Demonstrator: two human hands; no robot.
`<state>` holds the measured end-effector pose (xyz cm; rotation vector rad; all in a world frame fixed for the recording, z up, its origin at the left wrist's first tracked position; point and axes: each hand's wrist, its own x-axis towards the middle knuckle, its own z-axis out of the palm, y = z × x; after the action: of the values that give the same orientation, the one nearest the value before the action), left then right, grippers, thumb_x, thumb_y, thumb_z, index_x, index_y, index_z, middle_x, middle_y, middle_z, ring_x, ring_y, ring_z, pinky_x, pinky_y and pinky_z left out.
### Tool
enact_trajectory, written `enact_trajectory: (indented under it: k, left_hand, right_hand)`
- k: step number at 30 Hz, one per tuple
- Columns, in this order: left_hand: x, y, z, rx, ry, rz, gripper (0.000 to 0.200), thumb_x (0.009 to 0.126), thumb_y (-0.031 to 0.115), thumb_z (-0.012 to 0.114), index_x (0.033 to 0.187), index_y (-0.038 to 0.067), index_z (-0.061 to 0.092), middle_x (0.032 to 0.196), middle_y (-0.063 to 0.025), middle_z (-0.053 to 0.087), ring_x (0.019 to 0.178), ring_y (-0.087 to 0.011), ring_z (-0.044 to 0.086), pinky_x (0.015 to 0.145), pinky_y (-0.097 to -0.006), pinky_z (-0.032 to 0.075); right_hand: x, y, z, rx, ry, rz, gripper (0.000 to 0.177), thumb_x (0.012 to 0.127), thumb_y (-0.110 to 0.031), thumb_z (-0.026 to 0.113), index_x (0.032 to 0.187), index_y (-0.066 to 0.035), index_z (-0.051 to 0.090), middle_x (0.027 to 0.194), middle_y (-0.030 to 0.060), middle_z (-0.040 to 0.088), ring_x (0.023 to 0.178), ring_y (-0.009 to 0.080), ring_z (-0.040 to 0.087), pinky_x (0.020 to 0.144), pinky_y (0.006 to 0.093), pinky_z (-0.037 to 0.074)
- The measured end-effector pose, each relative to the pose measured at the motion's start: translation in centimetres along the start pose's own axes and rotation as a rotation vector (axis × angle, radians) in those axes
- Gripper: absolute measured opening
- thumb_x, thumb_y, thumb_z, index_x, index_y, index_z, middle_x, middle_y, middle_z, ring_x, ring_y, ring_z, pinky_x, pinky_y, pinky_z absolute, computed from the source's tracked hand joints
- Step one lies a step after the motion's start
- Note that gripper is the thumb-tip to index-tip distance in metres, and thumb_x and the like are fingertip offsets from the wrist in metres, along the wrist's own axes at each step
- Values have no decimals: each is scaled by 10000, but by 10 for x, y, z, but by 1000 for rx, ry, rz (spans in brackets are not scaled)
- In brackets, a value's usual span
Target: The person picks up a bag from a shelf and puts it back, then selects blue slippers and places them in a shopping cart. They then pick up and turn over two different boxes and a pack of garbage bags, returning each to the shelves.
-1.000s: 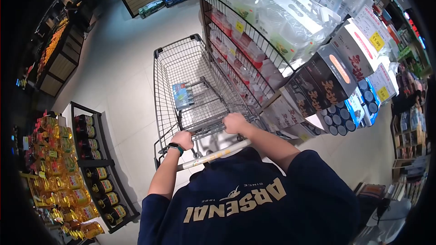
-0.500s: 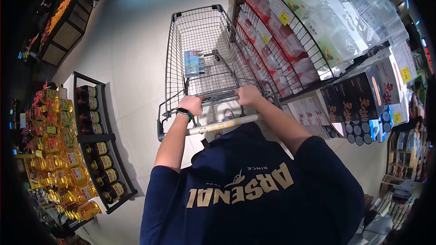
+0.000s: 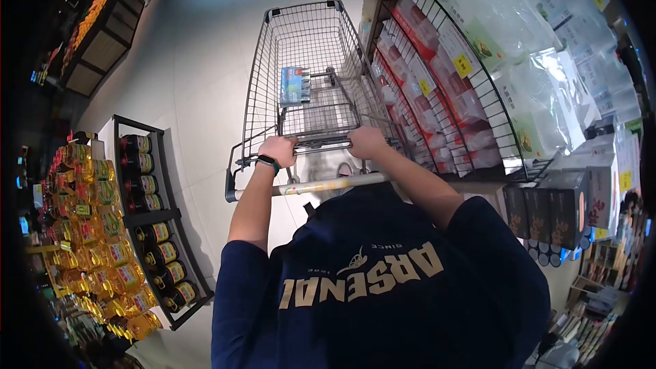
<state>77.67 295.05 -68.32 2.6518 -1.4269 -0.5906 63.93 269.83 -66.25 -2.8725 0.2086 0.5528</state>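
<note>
A wire shopping cart [image 3: 302, 6] stands in front of me. My left hand [image 3: 278, 151] is closed around the near top edge of its basket, a dark smartwatch [image 3: 268, 161] on the wrist. Further right along that same edge, my right hand [image 3: 367, 142] is also wrapped round the frame. The pale push handle [image 3: 328, 185] runs between my hands and my body, with neither hand on it. Inside the basket lies a blue printed pack [image 3: 292, 87], towards the left side; its contents cannot be made out.
Shelves of clear-wrapped goods [image 3: 540, 102] with yellow price tags run close along the cart's right. On the left, a rack of dark bottles [image 3: 164, 253] adjoins stacked golden oil bottles [image 3: 89, 225]. Pale floor tiles [image 3: 198, 82] stretch ahead. A produce stand [image 3: 96, 61] is at far left.
The shelves on the right and the bottle racks have shifted nearer and lower in view, as the cart and I move forward. Both hands keep their hold.
</note>
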Motion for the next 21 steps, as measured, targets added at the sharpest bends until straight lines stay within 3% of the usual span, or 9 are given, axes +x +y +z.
enact_trajectory:
  k: [3, 8, 10, 13, 21]
  left_hand:
    - [24, -28, -5, 38, 11, 10, 332, 778, 309, 631, 1069, 152, 657, 791, -154, 704, 775, -336, 690, 716, -459, 551]
    - [58, -64, -22, 76, 25, -35, 367, 759, 252, 589, 1109, 160, 648, 811, -146, 711, 771, -323, 691, 702, -451, 548]
    - [70, -75, -27, 50, 25, -62, 263, 762, 246, 598, 995, 137, 650, 797, -145, 703, 766, -333, 689, 703, -458, 550]
    - [89, -91, -36, 61, 3, -57, 287, 771, 270, 615, 1024, 136, 640, 792, -139, 705, 772, -324, 691, 704, -452, 546]
    - [147, -130, -57, 69, 25, -16, 277, 771, 254, 606, 1016, 128, 637, 765, -131, 700, 740, -322, 683, 688, -445, 540]
  right_hand:
    - [30, -1, -8, 37, 35, -17, 243, 722, -263, 635, 873, -94, 723, 849, 163, 702, 855, 356, 682, 791, 467, 546]
    - [79, -1, -25, 68, 31, -35, 241, 693, -202, 626, 864, -70, 732, 867, 178, 710, 860, 347, 697, 781, 458, 557]
    - [97, 0, -29, 70, 18, -28, 230, 682, -190, 625, 841, -63, 732, 856, 190, 706, 844, 351, 698, 775, 460, 558]
    - [123, 4, -36, 88, 39, -14, 199, 663, -168, 618, 783, -55, 731, 858, 206, 703, 835, 358, 700, 758, 458, 561]
    - [187, 19, -59, 111, 41, 15, 205, 705, -184, 629, 829, -56, 731, 846, 183, 704, 833, 353, 698, 773, 458, 563]
